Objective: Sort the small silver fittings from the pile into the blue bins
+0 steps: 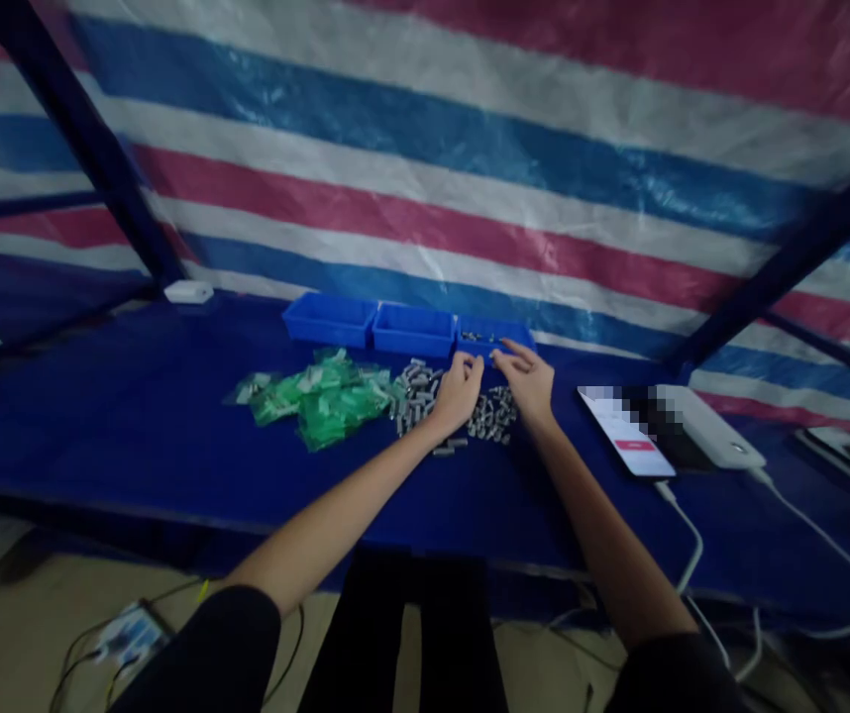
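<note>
My left hand (459, 391) is over the small metal parts, its thumb and fingers pressed together; whatever is in them is too small to make out. Close by on the right, my right hand (531, 384) has thumb and index finger pinched, with other fingers extended toward the bins. A tiny thing may be at its fingertips, but I cannot name it. Below and left of my left hand lies a heap of grey metal cylinders (414, 401). Between my wrists is a second heap of small, shiny metal pieces (495, 418). The two hands are slightly apart.
Three blue bins stand in a row behind: a left bin (332, 322), a middle bin (414, 332) and a right bin (518, 335) holding small metal parts. Green plastic bags (328, 401) lie left. A phone (637, 441) and white power bank (714, 431) with cables sit right.
</note>
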Demonstrator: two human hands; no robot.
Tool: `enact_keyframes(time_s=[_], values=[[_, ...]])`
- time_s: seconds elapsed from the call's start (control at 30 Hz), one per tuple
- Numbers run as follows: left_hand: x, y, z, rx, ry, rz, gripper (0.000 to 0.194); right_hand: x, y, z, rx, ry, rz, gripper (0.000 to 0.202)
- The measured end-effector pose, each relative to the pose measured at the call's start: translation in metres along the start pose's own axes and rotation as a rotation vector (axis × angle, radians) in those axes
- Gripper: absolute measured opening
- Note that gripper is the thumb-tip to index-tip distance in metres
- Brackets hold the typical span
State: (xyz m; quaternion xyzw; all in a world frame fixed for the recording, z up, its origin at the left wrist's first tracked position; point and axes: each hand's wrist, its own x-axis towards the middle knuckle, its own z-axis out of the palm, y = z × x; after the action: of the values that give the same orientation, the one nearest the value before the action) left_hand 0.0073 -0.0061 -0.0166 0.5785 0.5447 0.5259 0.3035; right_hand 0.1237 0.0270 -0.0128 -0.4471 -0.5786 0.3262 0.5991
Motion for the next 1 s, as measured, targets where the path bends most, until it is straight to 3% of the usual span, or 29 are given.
enact_keyframes(time_s=[0.13,0.23,0.47,0.73,1.0], values=[[-0.001,0.005,-0.004,0.009,0.023,0.051,0.034,-0.005,-0.008,0.008,0.069,-0.105,0.017,0.031],[-0.001,0.007,-0.005,0.013,0.041,0.076,0.033,-0.005,-0.009,0.011,0.106,-0.114,0.045,0.026],[-0.005,0.008,-0.003,0.025,0.026,0.061,0.034,-0.005,-0.008,0.004,0.180,-0.190,0.179,0.027],[0.001,0.002,-0.007,0.062,0.064,0.124,0.033,-0.008,-0.021,-0.002,0.241,-0.324,0.204,0.035],[0.001,0.001,-0.020,0.130,0.048,0.170,0.033,-0.007,-0.018,0.008,0.226,-0.303,0.183,0.026]])
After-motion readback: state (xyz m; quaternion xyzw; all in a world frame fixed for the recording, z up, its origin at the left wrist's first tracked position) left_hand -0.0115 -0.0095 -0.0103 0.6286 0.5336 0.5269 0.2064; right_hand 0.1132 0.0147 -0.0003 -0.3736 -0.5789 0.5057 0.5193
